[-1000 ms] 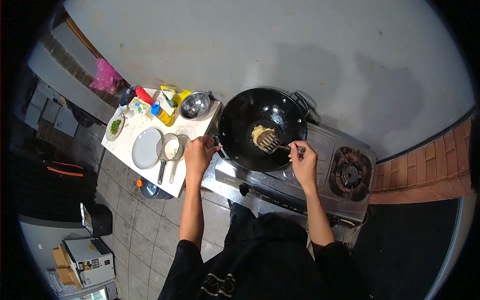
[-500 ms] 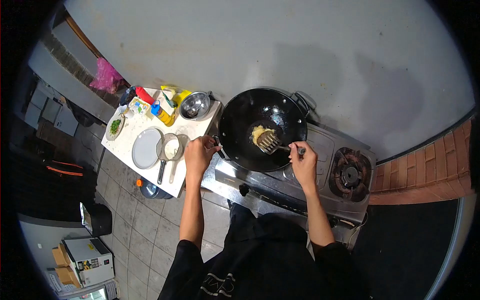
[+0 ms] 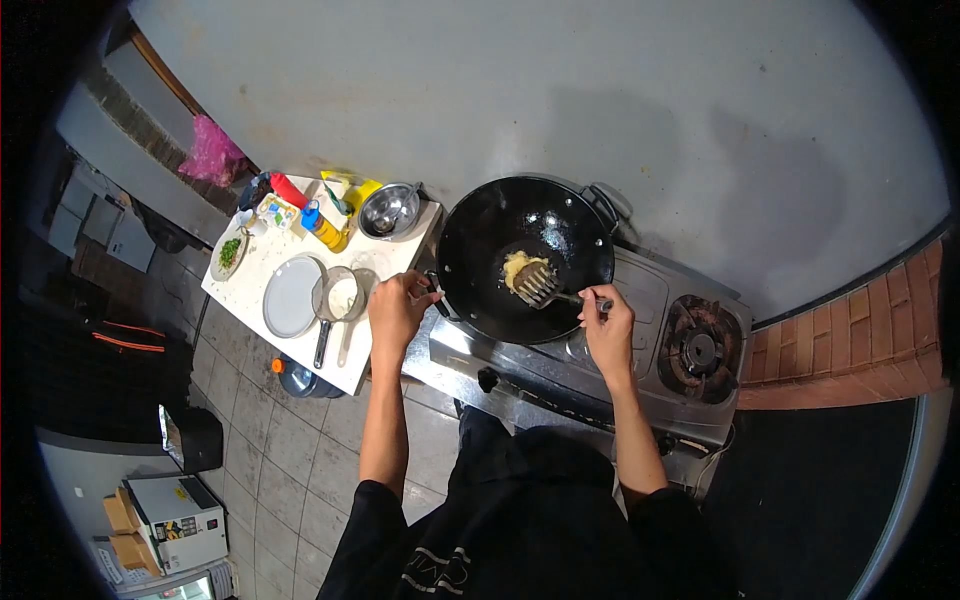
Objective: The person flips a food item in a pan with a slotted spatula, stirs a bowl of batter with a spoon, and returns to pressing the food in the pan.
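Note:
A black wok [image 3: 490, 215] stands on the left side of the steel stove. My left hand [image 3: 398, 308] is closed at the wok's left handle, with thumb and fingers pinched together near the rim. In my right hand [image 3: 608, 318] is the handle of a slotted metal spatula [image 3: 539, 284]. The spatula's head lies low in the wok, against a small yellowish lump of food [image 3: 520, 266] and partly over it. Shiny liquid shows around the food.
Right of the wok is a bare burner [image 3: 703, 348]. The white table [image 3: 258, 290] at left holds a grey plate [image 3: 292, 297], a strainer [image 3: 340, 296], a metal bowl [image 3: 388, 212], a yellow bottle [image 3: 328, 232] and a plate of chopped greens [image 3: 229, 254]. A wall rises behind the stove.
The spatula has shifted slightly against the food, with my right hand moving only a little. My left hand and the wok have stayed in place.

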The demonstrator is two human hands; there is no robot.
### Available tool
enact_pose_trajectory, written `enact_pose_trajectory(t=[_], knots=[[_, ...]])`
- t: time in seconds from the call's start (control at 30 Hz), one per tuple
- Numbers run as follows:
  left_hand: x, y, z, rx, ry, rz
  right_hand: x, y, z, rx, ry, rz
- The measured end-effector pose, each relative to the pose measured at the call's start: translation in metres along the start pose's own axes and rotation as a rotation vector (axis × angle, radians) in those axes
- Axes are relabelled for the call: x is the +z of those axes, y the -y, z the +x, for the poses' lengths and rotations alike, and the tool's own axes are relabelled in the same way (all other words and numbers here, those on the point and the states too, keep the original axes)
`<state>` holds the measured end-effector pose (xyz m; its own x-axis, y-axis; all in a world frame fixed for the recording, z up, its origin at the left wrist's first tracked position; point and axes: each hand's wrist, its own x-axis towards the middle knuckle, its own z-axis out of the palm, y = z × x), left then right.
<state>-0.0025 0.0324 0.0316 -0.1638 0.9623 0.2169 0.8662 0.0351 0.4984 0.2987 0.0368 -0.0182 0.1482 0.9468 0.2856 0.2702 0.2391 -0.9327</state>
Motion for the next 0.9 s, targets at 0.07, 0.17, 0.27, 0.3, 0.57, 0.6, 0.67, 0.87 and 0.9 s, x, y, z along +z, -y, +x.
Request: enact_pose_trajectory(t=[0.07,0.17,0.27,0.3,0.57,0.6,0.67,0.87,0.9], knots=[[0.0001,0.0004,-0.0002,-0.001,0.0,-0.001,0.0005,-0.0006,-0.0005,0.002,0.002,0.009],[0.0002,0.0,-0.001,-0.001,-0.005,-0.01,0.0001,0.0001,-0.0019,0.021,0.001,0.013],[-0.0005,-0.0005,-0.0008,-0.016,0.008,-0.004,0.0001,0.0025,-0.0022,0.028,-0.008,0.041],[0.0001,0.0,-0.0007,-0.014,0.006,-0.011,-0.0004,0.003,-0.0024,0.039,0.004,0.05],[0.0006,0.0002,-0.0007,-0.014,0.001,-0.019,-0.0018,-0.0015,-0.0024,0.049,0.064,0.015],[0.0008,0.0005,-0.0007,-0.012,0.001,-0.014,-0.002,-0.0028,-0.0024,0.041,0.064,0.004],[0.0008,0.0001,-0.0009,-0.009,0.002,-0.009,-0.0015,-0.0042,-0.0026,0.033,0.063,-0.007],[0.0019,0.0013,-0.0015,-0.013,-0.006,-0.014,0.0012,0.0002,-0.0027,0.032,0.003,0.037],[0.003,0.0025,-0.0015,-0.006,-0.012,-0.019,0.0011,0.0008,-0.0028,0.031,0.005,0.032]])
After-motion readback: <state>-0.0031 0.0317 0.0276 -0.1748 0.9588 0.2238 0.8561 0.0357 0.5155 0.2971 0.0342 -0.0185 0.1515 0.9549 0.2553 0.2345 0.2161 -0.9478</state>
